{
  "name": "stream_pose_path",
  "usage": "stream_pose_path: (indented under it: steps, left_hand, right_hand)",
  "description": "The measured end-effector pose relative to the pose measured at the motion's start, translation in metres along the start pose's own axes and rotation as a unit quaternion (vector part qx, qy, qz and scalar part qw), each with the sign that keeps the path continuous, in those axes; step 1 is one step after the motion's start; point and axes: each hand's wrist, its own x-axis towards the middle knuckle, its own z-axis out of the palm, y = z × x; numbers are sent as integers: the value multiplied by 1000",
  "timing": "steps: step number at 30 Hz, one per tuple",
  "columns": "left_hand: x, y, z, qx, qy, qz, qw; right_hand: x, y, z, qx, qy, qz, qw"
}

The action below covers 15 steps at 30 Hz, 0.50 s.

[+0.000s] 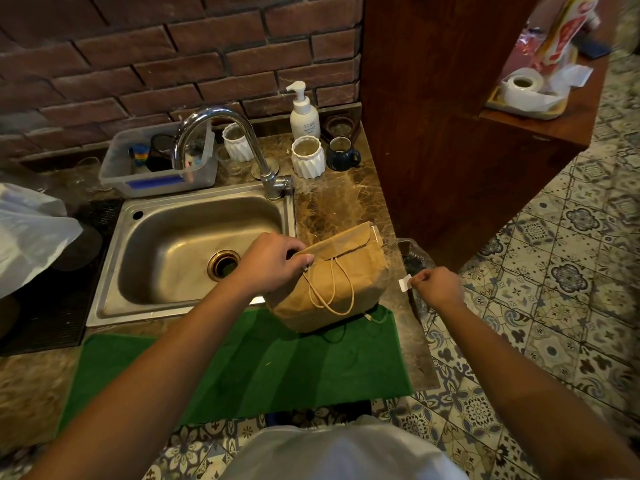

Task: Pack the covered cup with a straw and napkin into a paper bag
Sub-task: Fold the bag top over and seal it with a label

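Observation:
A brown paper bag (341, 278) with twine handles stands on the marble counter, its base on the green mat (242, 372). Its top is folded over. My left hand (273, 261) pinches the folded top at the bag's left corner. My right hand (434, 285) is off the counter's right edge, apart from the bag, with thumb and finger closed on a small white piece of tape or sticker (404, 283). The cup, straw and napkin are hidden from view.
A steel sink (114, 289) with a tall faucet (221, 133) lies left of the bag. Behind stand white ribbed cups (308, 157), a soap pump bottle (304, 114), a dark mug (343, 155) and a plastic tub (159, 168). A wooden cabinet (433, 133) rises at right.

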Motion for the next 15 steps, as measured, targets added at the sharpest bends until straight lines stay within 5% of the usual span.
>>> stream_pose_path:
  steps: [10,15]
  left_hand:
    - [-7,4,0,-28,25,-42,998]
    - [-14,14,5,-54,69,-100,991]
  right_hand:
    - [-14,-26,-22,135,78,-11,988]
    - [-50,-74,-61,434,85,-8,897]
